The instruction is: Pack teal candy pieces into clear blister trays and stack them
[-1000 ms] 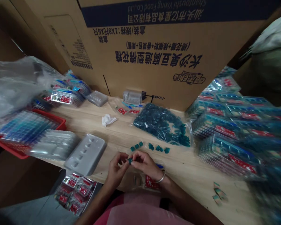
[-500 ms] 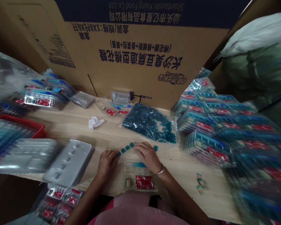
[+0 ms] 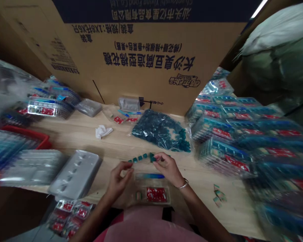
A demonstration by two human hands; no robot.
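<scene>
My right hand (image 3: 168, 167) is raised just over the wooden table (image 3: 116, 143) and pinches a small teal piece (image 3: 151, 157) between thumb and fingertips. To its left lies a short row of teal pieces (image 3: 138, 158). My left hand (image 3: 117, 179) hovers beside that row, thumb and forefinger curved and apart with nothing seen between them. Between my wrists lies a clear packet (image 3: 151, 194) with a red label and a blue strip at its top.
A clear bag of teal pieces (image 3: 161, 131) lies behind the hands, and a crumpled white tissue (image 3: 103, 131) sits left of it. Stacks of filled packets (image 3: 227, 134) stand at the right, grey plastic trays (image 3: 75, 173) and a red basket (image 3: 40, 139) at the left. A big cardboard box (image 3: 146, 50) closes the back.
Both hands have lifted off the table. My right hand has picked up a teal piece from the row, and my left hand's fingers have opened beside it.
</scene>
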